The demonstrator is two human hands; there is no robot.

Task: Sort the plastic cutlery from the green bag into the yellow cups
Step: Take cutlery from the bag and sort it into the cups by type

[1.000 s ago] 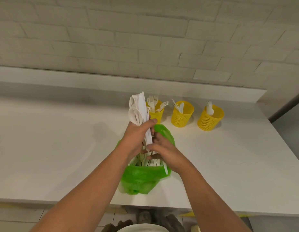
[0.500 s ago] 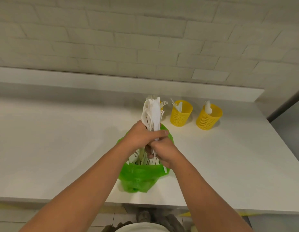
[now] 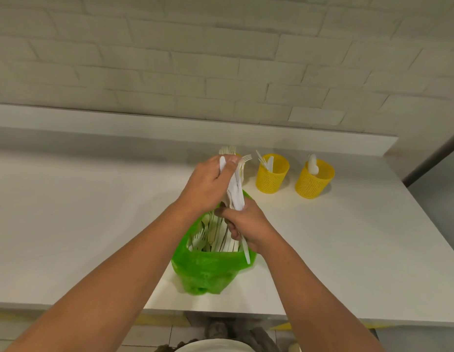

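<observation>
Left grip (image 3: pixel 208 184) and right grip (image 3: pixel 248 224) are being clamped round a cutlery bundle (image 3: pixel 236 195), apparently knives, above the green bag (image 3: pixel 210 270).

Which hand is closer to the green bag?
Right. The right hand is at the green bag's open top, gripping the lower end of the cutlery bundle. The left hand grips the bundle's upper end, above the bag's far rim.

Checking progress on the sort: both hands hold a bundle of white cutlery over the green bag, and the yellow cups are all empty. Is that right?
No: the head view shows white cutlery standing in the yellow cups. Otherwise right: the left hand and right hand hold the cutlery bundle over the green bag.
</observation>
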